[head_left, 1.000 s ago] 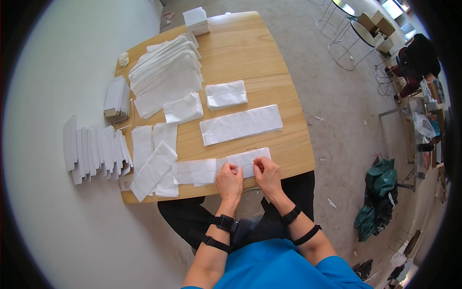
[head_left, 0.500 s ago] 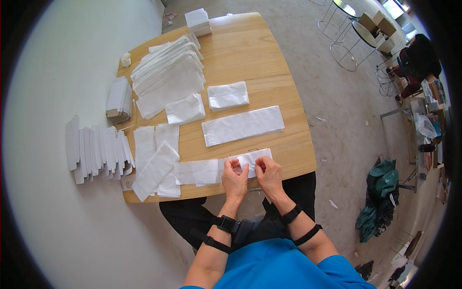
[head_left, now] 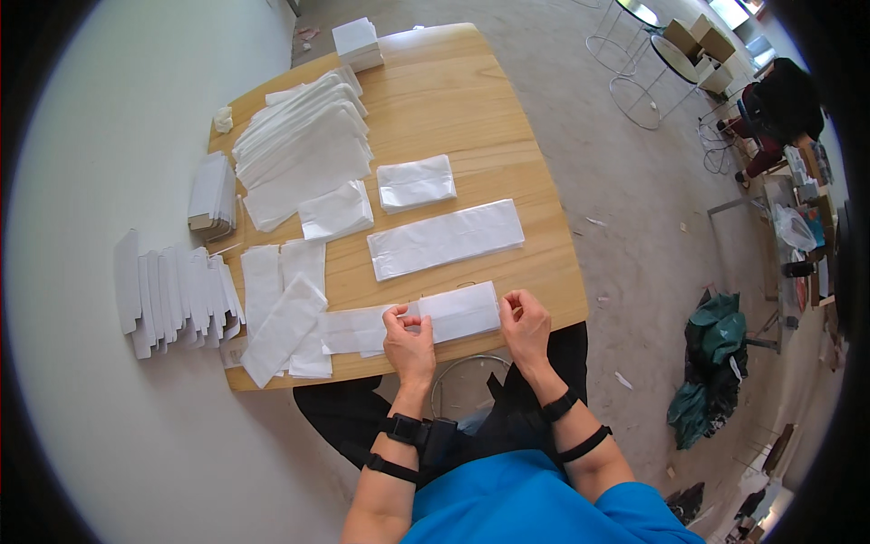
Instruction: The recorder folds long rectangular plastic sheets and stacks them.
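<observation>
in the head view, a long white rectangular paper strip (head_left: 459, 313) lies along the near edge of the light-brown wooden table (head_left: 435, 100), seemingly for easy reach. the left hand (head_left: 410, 348) and right hand (head_left: 527, 328) flank it, perhaps steadying it; whether either is clamped on it, i cannot tell.

The left forearm (head_left: 391, 448) slants toward just past twelve o'clock and the right forearm (head_left: 575, 423) toward eleven, the left hand (head_left: 411, 347) holding its fingers bent, the right hand (head_left: 526, 328), at its three o'clock, curled with thumb near fingertips.
</observation>
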Demonstrator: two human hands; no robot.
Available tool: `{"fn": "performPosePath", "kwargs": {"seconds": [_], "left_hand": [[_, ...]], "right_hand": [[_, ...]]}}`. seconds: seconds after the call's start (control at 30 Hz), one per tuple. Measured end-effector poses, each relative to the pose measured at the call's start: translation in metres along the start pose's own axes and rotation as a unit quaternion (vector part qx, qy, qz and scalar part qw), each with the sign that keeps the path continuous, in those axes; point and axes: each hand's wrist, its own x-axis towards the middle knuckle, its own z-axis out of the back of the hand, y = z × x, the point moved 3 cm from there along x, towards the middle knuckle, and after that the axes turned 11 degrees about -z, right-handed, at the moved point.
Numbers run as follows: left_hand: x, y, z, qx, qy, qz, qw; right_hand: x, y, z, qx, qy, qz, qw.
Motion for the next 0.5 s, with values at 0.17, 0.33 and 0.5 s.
{"fn": "performPosePath", "kwargs": {"seconds": [0.17, 0.33, 0.5], "left_hand": [[0.0, -0.001, -0.004, 0.011, 0.018, 0.006, 1.0], [0.002, -0.001, -0.006, 0.012, 0.023, -0.01, 1.0], [0.002, 0.002, -0.007, 0.011, 0.022, -0.013, 1.0]], "right_hand": [[0.012, -0.007, -0.008, -0.022, 0.002, -0.013, 1.0], [0.016, -0.009, -0.014, -0.044, -0.001, -0.021, 0.999], [0.017, -0.007, -0.014, -0.067, -0.025, 0.003, 0.997]]}}
